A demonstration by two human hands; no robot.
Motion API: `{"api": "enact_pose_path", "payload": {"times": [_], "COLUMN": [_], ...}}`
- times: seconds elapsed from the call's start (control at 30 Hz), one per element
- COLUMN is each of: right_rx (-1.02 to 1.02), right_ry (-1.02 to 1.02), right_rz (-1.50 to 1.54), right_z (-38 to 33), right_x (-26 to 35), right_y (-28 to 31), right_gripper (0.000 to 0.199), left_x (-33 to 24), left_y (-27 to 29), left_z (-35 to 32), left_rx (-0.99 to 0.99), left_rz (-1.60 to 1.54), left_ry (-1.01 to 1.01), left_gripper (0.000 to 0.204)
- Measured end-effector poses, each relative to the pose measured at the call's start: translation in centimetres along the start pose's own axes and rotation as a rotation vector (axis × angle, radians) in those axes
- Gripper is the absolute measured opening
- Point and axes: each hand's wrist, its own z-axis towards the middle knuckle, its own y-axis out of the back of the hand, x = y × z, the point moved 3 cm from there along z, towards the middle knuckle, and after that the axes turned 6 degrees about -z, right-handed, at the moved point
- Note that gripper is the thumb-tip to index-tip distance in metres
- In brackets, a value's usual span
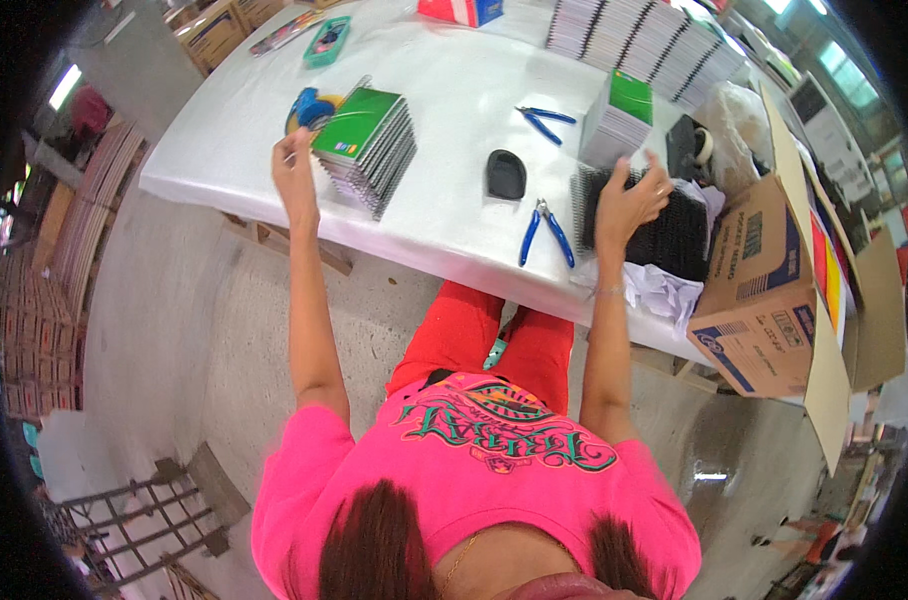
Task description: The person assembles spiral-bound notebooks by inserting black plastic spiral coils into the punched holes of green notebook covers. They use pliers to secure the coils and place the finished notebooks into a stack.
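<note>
My left hand [294, 168] is at the table's left part, its fingers pinched together; whether something thin is between them cannot be seen. Right beside it stands a stack of green-covered spiral notebooks [359, 130], with a blue and yellow roundish object [312, 108] behind. My right hand [636, 198] is over a pile of black binding coils [674, 235], thumb and fingers apart, holding nothing I can see. Just beyond that hand is a second stack, a green-topped block of notebooks [614, 125]. Between my hands lie two blue-handled cutting pliers [547, 235] and a black rounded case [506, 175].
Long rows of unbound paper blocks [639, 45] line the far right of the white table [444, 120]. An open cardboard box [759, 290] stands by its right edge, near crumpled white paper [659, 290]. A teal tray [327, 42] is at the far left.
</note>
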Motion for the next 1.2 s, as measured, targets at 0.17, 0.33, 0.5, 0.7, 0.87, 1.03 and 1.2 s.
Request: {"api": "enact_pose_path", "payload": {"times": [0.17, 0.33, 0.5, 0.7, 0.87, 1.03, 1.2], "right_rx": [0.222, 0.41, 0.343, 0.266, 0.63, 0.715, 0.307], "right_ry": [-0.348, -0.354, -0.315, 0.076, 0.464, 0.358, 0.142], "right_rz": [0.239, 0.345, 0.39, 0.37, 0.523, 0.563, 0.18], "right_z": [10.7, 13.9, 13.4, 8.3, 0.7, -2.9, -0.4], "right_x": [-6.5, -10.5, -8.5, 1.3, 7.3, 6.9, -2.2], "right_y": [-6.2, -10.7, -8.9, 1.0, 8.3, 9.6, 8.6], "right_gripper": [0.059, 0.054, 0.037, 0.026, 0.023, 0.022, 0.018], "left_x": [-5.5, -8.6, -7.7, -10.6, -18.0, -14.6, -11.1], "left_y": [-0.7, -4.3, -7.5, -10.3, -12.0, -11.6, -10.7], "left_z": [-4.8, -8.8, -12.1, -14.8, -15.8, -16.2, -15.4], "left_rx": [-0.209, 0.025, 0.203, 0.392, 0.608, 0.949, 0.861], "left_rz": [0.225, 0.147, 0.033, 0.133, 0.44, 0.52, 0.525], "left_ry": [-0.418, -0.49, -0.436, -0.686, -0.928, -0.784, -0.714], "left_gripper": [0.019, 0.008, 0.005, 0.018, 0.019, 0.019, 0.012]}}
